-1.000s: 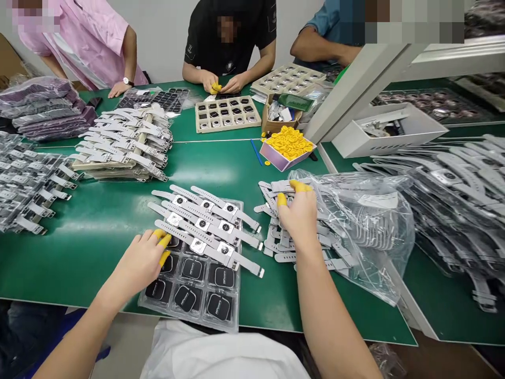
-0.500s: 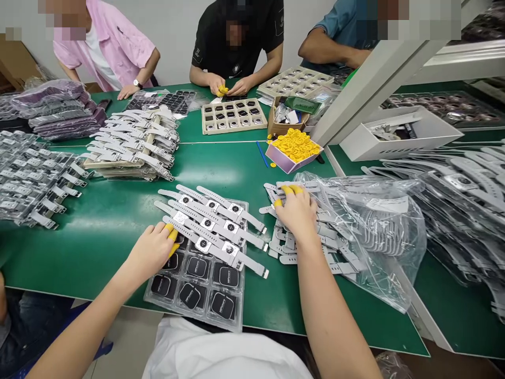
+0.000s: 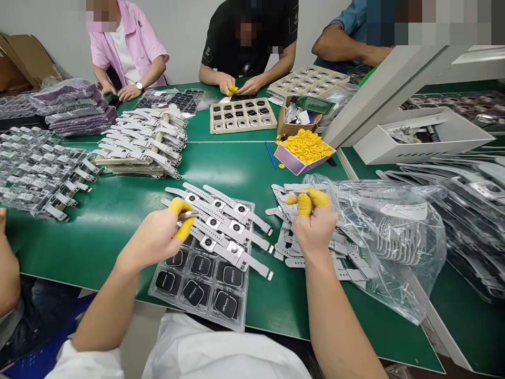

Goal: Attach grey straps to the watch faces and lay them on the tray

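My left hand point(image 3: 155, 231), with yellow finger cots, pinches a thin silver smartwatch body point(image 3: 190, 214) seen edge-on, raised over the left side of the tray. My right hand point(image 3: 315, 226), also in yellow cots, is closed above a loose pile of grey watch straps point(image 3: 294, 261). A strap seems to be between its fingers, mostly hidden by them. Between the hands, several smartwatches with grey straps point(image 3: 236, 227) lie slantwise, backs up, across a clear plastic tray point(image 3: 245, 295). Black square watch faces point(image 3: 225, 304) fill the tray's nearer pockets.
A clear bag of straps point(image 3: 398, 237) lies right of the pile. Beyond stand a box of yellow finger cots point(image 3: 303, 150), a blue stick point(image 3: 271, 155) and a white box point(image 3: 430, 139) beside a slanted post point(image 3: 374, 105). Stacked strapped watches point(image 3: 144, 142) sit left. Co-workers sit opposite.
My left hand has risen from the tray's left edge with the watch body in its pinch. My right hand has lifted from the strap pile and turned, its fingers now closed.
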A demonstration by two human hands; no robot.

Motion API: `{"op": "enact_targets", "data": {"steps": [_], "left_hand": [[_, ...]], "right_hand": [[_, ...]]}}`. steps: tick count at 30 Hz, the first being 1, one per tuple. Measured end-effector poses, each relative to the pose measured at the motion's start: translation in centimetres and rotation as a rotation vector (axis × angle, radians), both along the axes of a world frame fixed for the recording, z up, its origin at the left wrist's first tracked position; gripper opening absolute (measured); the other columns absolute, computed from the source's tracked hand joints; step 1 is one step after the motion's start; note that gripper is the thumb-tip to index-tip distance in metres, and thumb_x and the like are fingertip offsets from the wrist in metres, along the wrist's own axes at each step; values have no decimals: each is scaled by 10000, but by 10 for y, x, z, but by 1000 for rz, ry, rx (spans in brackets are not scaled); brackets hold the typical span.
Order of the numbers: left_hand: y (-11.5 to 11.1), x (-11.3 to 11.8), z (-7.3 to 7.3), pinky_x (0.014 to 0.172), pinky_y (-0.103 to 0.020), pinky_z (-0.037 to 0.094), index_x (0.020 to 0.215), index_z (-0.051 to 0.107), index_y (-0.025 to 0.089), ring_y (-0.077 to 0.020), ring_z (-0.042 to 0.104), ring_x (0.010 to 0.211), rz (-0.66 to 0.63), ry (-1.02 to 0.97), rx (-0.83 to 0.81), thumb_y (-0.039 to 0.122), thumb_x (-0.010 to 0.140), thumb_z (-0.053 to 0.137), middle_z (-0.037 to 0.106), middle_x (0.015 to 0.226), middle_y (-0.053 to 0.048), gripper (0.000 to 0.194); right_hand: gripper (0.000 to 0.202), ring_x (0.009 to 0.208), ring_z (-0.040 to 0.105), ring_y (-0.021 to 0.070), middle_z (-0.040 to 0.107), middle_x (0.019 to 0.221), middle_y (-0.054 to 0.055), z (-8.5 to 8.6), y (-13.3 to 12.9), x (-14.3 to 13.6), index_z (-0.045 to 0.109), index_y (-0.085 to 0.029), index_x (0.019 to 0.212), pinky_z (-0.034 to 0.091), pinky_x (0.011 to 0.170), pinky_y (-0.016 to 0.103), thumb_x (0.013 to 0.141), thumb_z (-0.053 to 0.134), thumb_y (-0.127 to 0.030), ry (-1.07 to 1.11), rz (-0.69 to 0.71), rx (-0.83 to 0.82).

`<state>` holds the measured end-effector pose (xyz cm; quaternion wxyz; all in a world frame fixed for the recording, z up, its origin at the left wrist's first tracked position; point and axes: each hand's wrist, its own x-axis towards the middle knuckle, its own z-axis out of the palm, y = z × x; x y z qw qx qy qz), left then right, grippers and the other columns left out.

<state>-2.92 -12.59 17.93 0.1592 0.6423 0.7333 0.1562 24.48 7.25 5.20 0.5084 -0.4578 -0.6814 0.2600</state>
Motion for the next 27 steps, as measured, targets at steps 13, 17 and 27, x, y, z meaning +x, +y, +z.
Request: {"op": "enact_targets", "data": {"steps": [13, 17, 27], "left_hand": [[86, 51, -103, 1141, -462, 495, 1402, 551, 211, -247, 583, 1343, -417, -501, 380, 33, 887, 433, 632, 1403, -121, 558], [82, 47, -104, 1160, -478, 488, 1465, 535, 242, -251, 553, 1399, -475, -500, 345, 11, 848, 432, 604, 1474, -109, 667], [78, 52, -91, 1074, -407, 528, 1373, 573, 199, -228, 627, 1223, -318, -487, 408, 107, 1007, 438, 653, 1307, -128, 401]], "right_hand": [[352, 447, 469, 127, 603, 566, -19, 14, -71, -38, 606, -209, 873, 359, 446, 254, 913, 696, -546, 488, 947, -909], [347, 407, 435, 118, 585, 520, -22, 13, -71, -40, 611, -201, 833, 318, 420, 251, 885, 719, -526, 526, 915, -929], [272, 371, 283, 93, 400, 461, -92, 23, -61, -40, 612, -213, 797, 259, 365, 224, 899, 712, -444, 779, 829, -955]]}}
